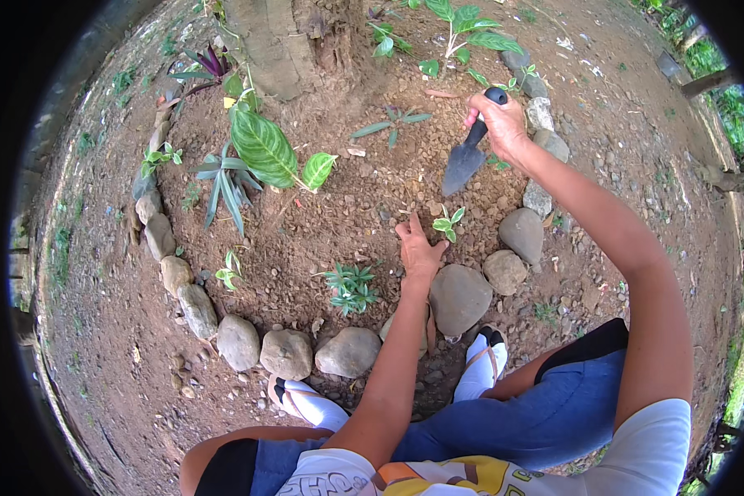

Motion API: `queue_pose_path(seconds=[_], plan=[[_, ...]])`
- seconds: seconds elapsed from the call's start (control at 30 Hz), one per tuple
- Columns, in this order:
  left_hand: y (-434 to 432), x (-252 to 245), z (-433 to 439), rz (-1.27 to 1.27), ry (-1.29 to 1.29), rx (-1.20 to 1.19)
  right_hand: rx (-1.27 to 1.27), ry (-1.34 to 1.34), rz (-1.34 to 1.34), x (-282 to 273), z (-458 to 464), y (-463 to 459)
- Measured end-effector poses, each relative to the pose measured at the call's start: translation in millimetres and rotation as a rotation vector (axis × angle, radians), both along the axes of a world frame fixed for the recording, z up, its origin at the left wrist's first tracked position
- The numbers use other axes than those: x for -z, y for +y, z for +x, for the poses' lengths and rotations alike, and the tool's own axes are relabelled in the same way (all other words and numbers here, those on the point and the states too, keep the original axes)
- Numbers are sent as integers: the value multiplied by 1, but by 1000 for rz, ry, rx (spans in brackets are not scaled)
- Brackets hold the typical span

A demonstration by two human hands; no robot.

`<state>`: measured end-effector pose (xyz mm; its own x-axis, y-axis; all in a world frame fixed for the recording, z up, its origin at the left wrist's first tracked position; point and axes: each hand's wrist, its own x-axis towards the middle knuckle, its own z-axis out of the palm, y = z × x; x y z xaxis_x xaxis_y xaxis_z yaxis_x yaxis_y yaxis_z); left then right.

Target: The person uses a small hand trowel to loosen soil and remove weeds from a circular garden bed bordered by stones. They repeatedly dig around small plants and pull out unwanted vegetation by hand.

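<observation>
My right hand (502,121) grips the black handle of a garden trowel (464,167), whose dark metal blade points down at the loose soil (372,192). Close to the ground, my left hand (420,248) has its fingers spread and holds nothing I can see. Just right of its fingertips grows a small variegated seedling (449,223) with green and cream leaves. A low bushy plant (351,288) stands to the left of my left forearm. Some green leaves (497,162) show beside the trowel, partly behind my right wrist.
River stones (286,353) ring the bed, with a large one (460,299) near my feet. A tree trunk (279,49) rises at the far side. Inside the ring grow a broad-leaved plant (263,146), a spiky grey-green plant (226,180) and a taller leafy plant (462,31).
</observation>
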<state>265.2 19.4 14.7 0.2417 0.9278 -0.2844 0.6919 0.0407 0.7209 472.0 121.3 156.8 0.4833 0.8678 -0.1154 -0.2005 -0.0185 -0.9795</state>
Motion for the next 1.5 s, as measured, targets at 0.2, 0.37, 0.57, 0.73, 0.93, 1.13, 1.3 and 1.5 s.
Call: queue_pose_path(seconds=[0.2, 0.37, 0.57, 0.73, 0.93, 1.13, 1.3, 1.5], plan=[[2, -35, 5, -212, 206, 101, -107, -194, -82, 16, 27, -15], [-1, -8, 0, -114, 179, 123, -271, -226, -72, 22, 2, -30], [2, -16, 1, -181, 280, 199, -193, -531, -204, 1, 6, -30], [-8, -13, 6, -155, 177, 134, -144, -137, -88, 16, -22, -50], [-3, -11, 1, 23, -136, 111, 40, -194, -19, 3, 1, -33], [-11, -20, 5, -148, 70, 79, 88, -49, -171, 39, -22, -66], [-1, 11, -6, -50, -30, 65, 98, -7, -20, 10, -18, -32], [0, -8, 5, -140, 99, 48, 101, -204, -29, 23, -7, -33]])
